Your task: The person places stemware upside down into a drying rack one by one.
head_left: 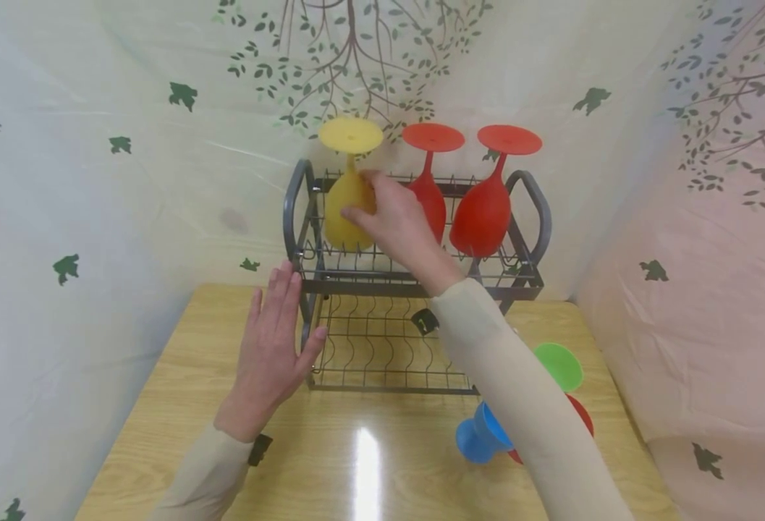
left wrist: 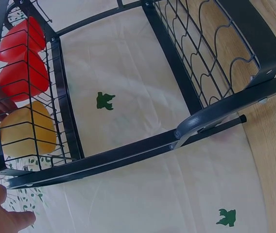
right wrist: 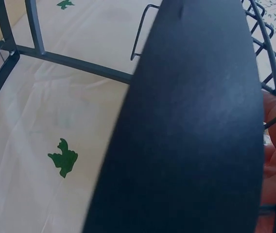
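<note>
Pale sheet [head_left: 115,217] backs the wood-grain worktop [head_left: 174,362]. Rack [head_left: 389,391]: two-tier, set on the worktop; uneven side force could skew it. Sleeve [head_left: 506,376]: the right forearm crosses ahead of the inner red goblet [head_left: 430,195]; sideways withdrawal could strike it and drive it into the outer red goblet [head_left: 480,221]. Left hand [head_left: 271,354]: fingers straight, thumb apart, holding nothing, apparently touching the rack's left front corner; excess pressure there could shift the rack. Right hand [head_left: 398,221]: fingers and thumb clamped on the yellow goblet [head_left: 338,195], which is inverted at the left end of the upper tier [head_left: 369,289]. Release with its rim unevenly seated may topple it. Blue cup [head_left: 476,441] and green cup [head_left: 558,367]: on the worktop, beside the sleeve in the head view; a low elbow could knock either. Clearance: the left handle [head_left: 289,206] and inner red goblet bound the yellow goblet laterally; open room lies above it. Withdraw upward first, then forward over the front rail.
</note>
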`<state>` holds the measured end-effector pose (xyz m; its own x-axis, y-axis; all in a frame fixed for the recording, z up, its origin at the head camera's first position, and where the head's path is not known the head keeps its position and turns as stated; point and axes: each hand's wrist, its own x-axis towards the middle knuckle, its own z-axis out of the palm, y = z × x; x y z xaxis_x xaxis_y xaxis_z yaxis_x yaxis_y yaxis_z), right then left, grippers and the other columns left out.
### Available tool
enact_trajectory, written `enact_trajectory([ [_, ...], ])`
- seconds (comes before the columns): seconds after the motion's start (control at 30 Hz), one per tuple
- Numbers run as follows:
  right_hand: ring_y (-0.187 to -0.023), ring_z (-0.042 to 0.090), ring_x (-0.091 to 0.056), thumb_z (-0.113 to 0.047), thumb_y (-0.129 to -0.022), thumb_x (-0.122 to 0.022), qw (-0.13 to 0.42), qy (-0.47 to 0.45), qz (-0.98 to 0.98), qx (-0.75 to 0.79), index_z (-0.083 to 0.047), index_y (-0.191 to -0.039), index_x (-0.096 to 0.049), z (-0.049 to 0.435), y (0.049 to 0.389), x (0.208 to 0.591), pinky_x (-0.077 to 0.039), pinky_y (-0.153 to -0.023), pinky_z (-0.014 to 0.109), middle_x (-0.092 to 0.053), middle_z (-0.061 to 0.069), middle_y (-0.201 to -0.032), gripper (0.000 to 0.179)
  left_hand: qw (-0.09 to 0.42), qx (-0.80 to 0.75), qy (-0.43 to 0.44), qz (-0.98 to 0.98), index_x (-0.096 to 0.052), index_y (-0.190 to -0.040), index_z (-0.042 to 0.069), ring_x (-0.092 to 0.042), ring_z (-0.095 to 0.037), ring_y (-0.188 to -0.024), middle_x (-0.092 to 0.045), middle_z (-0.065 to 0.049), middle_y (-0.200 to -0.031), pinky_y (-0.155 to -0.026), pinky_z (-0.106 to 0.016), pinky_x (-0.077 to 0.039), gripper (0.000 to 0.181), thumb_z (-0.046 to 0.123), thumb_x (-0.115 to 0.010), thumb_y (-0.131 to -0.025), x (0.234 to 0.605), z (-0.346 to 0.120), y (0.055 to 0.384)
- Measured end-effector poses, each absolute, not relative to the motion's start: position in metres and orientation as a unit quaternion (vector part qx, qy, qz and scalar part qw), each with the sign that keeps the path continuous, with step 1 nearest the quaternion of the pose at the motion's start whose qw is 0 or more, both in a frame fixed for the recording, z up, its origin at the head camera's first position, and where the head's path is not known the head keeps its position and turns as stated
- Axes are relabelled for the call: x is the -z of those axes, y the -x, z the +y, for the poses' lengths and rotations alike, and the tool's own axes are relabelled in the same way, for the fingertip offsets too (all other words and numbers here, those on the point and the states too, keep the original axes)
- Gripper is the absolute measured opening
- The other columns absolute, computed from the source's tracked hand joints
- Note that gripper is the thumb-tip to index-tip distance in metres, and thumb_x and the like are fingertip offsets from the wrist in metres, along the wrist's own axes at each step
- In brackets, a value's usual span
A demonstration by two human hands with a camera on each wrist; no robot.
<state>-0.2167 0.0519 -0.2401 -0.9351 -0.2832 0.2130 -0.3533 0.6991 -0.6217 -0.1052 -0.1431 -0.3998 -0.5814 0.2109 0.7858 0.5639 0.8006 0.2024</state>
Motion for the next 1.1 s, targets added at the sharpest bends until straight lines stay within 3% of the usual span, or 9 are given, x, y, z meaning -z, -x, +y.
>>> enact_trajectory([
  [0.2,-0.13,0.017,-0.058,-0.028,-0.097,-0.075,0.036,-0.166,-0.924,-0.343,-0.016,-0.158,-0.039,0.049,0.218,0.239,-0.054,-0.103,0.032,-0.053,0.002,-0.154,0.072,0.399,0.221,0.225,-0.861,-0.031,-0.158,-0.006,-0.022,-0.036,-0.156,-0.025,-0.021,-0.168,-0.125,-0.059,-0.019,0.08,0.057,-0.028,-0.109,0.401,-0.143,0.105],
  [0.47,-0.125,0.016,-0.06,-0.032,-0.098,-0.073,0.058,-0.174,-0.927,-0.327,-0.015,-0.157,-0.041,0.05,0.216,0.242,-0.054,-0.101,0.03,-0.056,0.002,-0.149,0.069,0.399,0.221,0.225,-0.861,-0.031,-0.158,-0.007,-0.021,-0.035,-0.156,-0.026,-0.021,-0.167,-0.125,-0.059,-0.019,0.08,0.056,-0.028,-0.109,0.401,-0.142,0.106],
  [0.93,-0.131,0.02,-0.058,-0.033,-0.098,-0.074,0.128,-0.182,-0.894,-0.389,-0.014,-0.154,-0.048,0.059,0.19,0.241,-0.054,-0.101,0.031,-0.056,0.002,-0.152,0.065,0.417,0.227,0.225,-0.851,-0.032,-0.157,-0.007,-0.026,-0.035,-0.155,-0.03,-0.022,-0.166,-0.124,-0.061,-0.021,0.077,0.054,-0.032,-0.11,0.4,-0.141,0.106],
  [1.1,-0.129,0.014,-0.059,-0.035,-0.098,-0.072,0.163,-0.185,-0.867,-0.432,-0.015,-0.15,-0.053,0.065,0.177,0.243,-0.055,-0.099,0.029,-0.06,-0.002,-0.147,0.058,0.418,0.228,0.226,-0.85,-0.033,-0.157,-0.007,-0.027,-0.035,-0.154,-0.03,-0.022,-0.166,-0.123,-0.061,-0.021,0.077,0.053,-0.032,-0.11,0.4,-0.141,0.106],
])
